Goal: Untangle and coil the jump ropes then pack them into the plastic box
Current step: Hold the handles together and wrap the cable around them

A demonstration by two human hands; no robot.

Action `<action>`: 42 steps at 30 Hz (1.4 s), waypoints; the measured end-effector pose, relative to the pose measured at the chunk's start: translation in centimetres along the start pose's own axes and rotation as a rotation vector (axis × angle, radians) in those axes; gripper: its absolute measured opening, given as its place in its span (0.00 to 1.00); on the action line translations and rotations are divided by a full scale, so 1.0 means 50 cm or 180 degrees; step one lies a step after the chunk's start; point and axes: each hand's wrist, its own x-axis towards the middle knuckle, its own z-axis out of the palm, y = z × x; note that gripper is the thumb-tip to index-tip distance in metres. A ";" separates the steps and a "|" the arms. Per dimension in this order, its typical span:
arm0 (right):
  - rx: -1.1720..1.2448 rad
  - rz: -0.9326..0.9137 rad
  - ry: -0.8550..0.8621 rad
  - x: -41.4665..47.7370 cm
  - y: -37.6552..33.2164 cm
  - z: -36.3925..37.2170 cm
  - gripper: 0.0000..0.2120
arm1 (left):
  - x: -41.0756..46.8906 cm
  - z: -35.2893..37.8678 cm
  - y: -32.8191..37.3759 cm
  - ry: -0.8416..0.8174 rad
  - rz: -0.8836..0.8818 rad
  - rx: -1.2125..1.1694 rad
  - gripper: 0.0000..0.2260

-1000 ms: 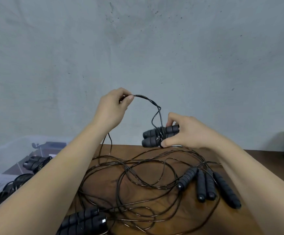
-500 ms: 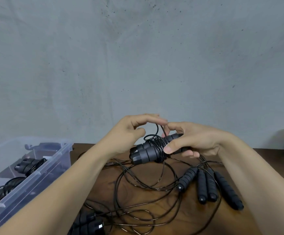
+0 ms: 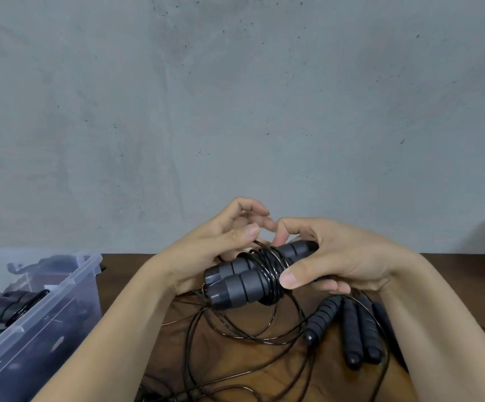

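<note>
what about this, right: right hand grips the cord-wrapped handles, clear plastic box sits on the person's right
Wrong side: the head view shows the plastic box on the person's left. The right hand does grip the cord-wrapped handles.

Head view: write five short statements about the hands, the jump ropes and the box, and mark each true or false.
1. The right hand grips two handles with cord wound round them. True.
2. The plastic box stands at the right edge of the view. False: it stands at the left.
3. The box is empty. False: a coiled rope lies in it.
4. Four more handles lie on the table. True.
5. The left hand lies flat on the table. False: it is raised, fingers curled at the cord.
</note>
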 end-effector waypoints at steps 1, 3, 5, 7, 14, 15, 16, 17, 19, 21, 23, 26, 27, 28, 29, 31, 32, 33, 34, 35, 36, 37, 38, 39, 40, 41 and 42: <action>-0.0029 -0.0027 0.0026 0.001 0.003 0.001 0.21 | 0.004 -0.002 -0.003 -0.0097 -0.0136 -0.0023 0.16; -0.0147 -0.0022 0.0058 0.000 0.006 0.002 0.24 | 0.010 -0.003 -0.009 -0.0289 -0.0279 -0.0067 0.15; -0.0253 0.0009 0.0059 -0.002 0.010 0.003 0.23 | 0.014 -0.006 -0.020 -0.0399 -0.0202 0.0072 0.14; -0.0265 0.0052 0.0031 -0.003 0.014 0.002 0.21 | 0.015 -0.009 -0.030 -0.0361 -0.0045 0.0220 0.15; 0.0887 -0.0087 -0.0151 0.006 0.020 -0.004 0.17 | 0.030 -0.014 -0.054 0.0447 0.0662 0.0902 0.08; 0.1100 -0.0178 -0.0187 0.008 0.019 -0.002 0.17 | 0.030 -0.017 -0.059 0.0553 0.0717 0.1012 0.04; 0.1305 -0.0285 -0.0216 0.010 0.018 0.000 0.17 | 0.030 -0.017 -0.061 0.0640 0.0750 0.1112 0.01; 0.1511 -0.0401 -0.0221 0.011 0.017 0.001 0.18 | 0.028 -0.014 -0.066 0.0840 0.0704 0.1078 0.03; 0.1831 -0.0632 -0.0129 0.012 0.012 0.006 0.19 | 0.021 0.003 -0.072 0.1372 0.0527 0.1260 0.09; 0.1890 -0.0796 0.0138 0.013 0.004 0.014 0.16 | 0.022 0.036 -0.069 0.1550 0.0580 0.2052 0.15; 0.1836 -0.0858 0.0495 0.014 -0.003 0.024 0.15 | 0.031 0.066 -0.065 0.1350 0.0582 0.2300 0.19; 0.1556 -0.0851 0.1162 0.013 -0.010 0.031 0.18 | 0.039 0.093 -0.062 0.1038 0.0533 0.2077 0.14; 0.1517 -0.0870 0.1353 0.013 -0.011 0.032 0.19 | 0.040 0.097 -0.064 0.0921 0.0476 0.2097 0.13; 0.1508 -0.0908 0.1526 0.013 -0.013 0.034 0.19 | 0.038 0.100 -0.065 0.0809 0.0418 0.2128 0.11; 0.1493 -0.0968 0.1691 0.013 -0.014 0.034 0.20 | 0.035 0.104 -0.064 0.0732 0.0351 0.2161 0.11; 0.1376 -0.1087 0.2039 0.014 -0.016 0.033 0.22 | 0.029 0.105 -0.061 0.0656 0.0185 0.2053 0.12; 0.1283 -0.1138 0.2221 0.016 -0.015 0.033 0.23 | 0.026 0.104 -0.058 0.0637 0.0099 0.1961 0.13; 0.1158 -0.1177 0.2387 0.018 -0.014 0.033 0.23 | 0.022 0.104 -0.053 0.0634 0.0016 0.1916 0.13; 0.1001 -0.1191 0.2548 0.019 -0.012 0.035 0.23 | 0.019 0.104 -0.047 0.0631 -0.0035 0.1890 0.14; 0.0790 -0.1186 0.2701 0.022 -0.008 0.036 0.23 | 0.015 0.103 -0.039 0.0648 -0.0060 0.1878 0.14; 0.0537 -0.1152 0.2846 0.025 -0.004 0.038 0.23 | 0.011 0.103 -0.031 0.0681 -0.0070 0.1885 0.15; 0.0276 -0.1110 0.2970 0.028 0.002 0.040 0.22 | 0.006 0.103 -0.021 0.0719 -0.0072 0.1911 0.15; 0.0029 -0.1068 0.3079 0.032 0.007 0.042 0.21 | 0.002 0.101 -0.014 0.0746 -0.0065 0.1950 0.15; -0.0205 -0.1038 0.3185 0.036 0.012 0.044 0.21 | -0.002 0.099 -0.007 0.0764 -0.0064 0.1992 0.15; -0.0416 -0.1017 0.3287 0.040 0.016 0.046 0.21 | -0.005 0.097 -0.001 0.0782 -0.0069 0.2014 0.15; -0.0602 -0.1018 0.3373 0.044 0.021 0.048 0.22 | -0.007 0.096 0.005 0.0813 -0.0067 0.2022 0.15; -0.0756 -0.1041 0.3440 0.048 0.025 0.051 0.22 | -0.008 0.093 0.009 0.0862 -0.0049 0.2040 0.14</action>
